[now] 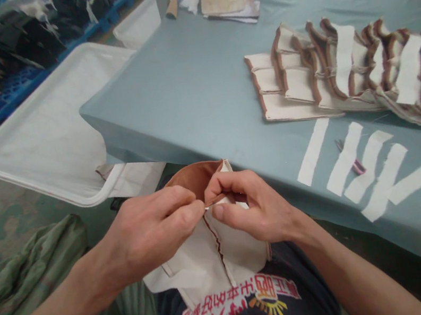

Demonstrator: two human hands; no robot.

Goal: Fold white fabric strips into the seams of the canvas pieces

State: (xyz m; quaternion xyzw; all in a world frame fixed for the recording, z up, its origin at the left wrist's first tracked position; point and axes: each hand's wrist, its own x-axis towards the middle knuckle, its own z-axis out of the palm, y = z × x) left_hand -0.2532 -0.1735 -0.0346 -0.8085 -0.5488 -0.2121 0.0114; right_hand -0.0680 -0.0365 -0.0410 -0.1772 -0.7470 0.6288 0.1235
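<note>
A sewn fabric piece [196, 251], cream on one side and brown on the other, rests against my lap. A brown-edged seam runs down its middle. My left hand [157, 223] pinches its upper edge beside the seam. Just to the right, my right hand [248, 205] grips the same edge between thumb and curled fingers. The two hands nearly touch at the top of the seam. Part of the brown side [193, 176] curves up behind them. A pale strip [178, 278] hangs at the piece's lower left.
The table [167, 94] with a blue-grey cover bears overlapping cream and brown pieces [299, 83], several white strips [350, 158] and small scissors [357, 166]. A white tub [38, 116] stands left of it. Green cloth [42, 261] lies at lower left.
</note>
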